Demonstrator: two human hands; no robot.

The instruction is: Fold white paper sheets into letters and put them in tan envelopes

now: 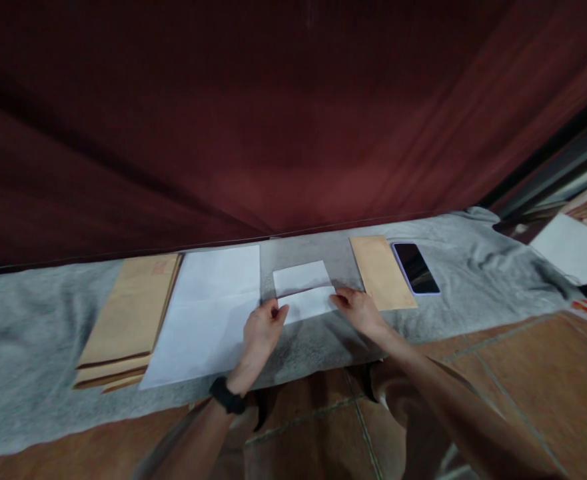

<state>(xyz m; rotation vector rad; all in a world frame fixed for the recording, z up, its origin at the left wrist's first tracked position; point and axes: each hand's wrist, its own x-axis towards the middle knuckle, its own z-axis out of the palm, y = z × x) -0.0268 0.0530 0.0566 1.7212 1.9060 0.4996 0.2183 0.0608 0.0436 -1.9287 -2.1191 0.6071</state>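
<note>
Pinching opposite ends of a creased white paper rectangle (308,305) over the fuzzy grey cloth (466,248), left hand (263,328) and right hand (362,312) have it seemingly part-folded, with the larger flat white paper (206,317) still spread open.

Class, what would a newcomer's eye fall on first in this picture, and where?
A dark red cloth fills the top of the view. Below it, in the middle, the left hand and right hand hold white paper by its two ends. A phone lies to the right, beside a brown envelope.
</note>
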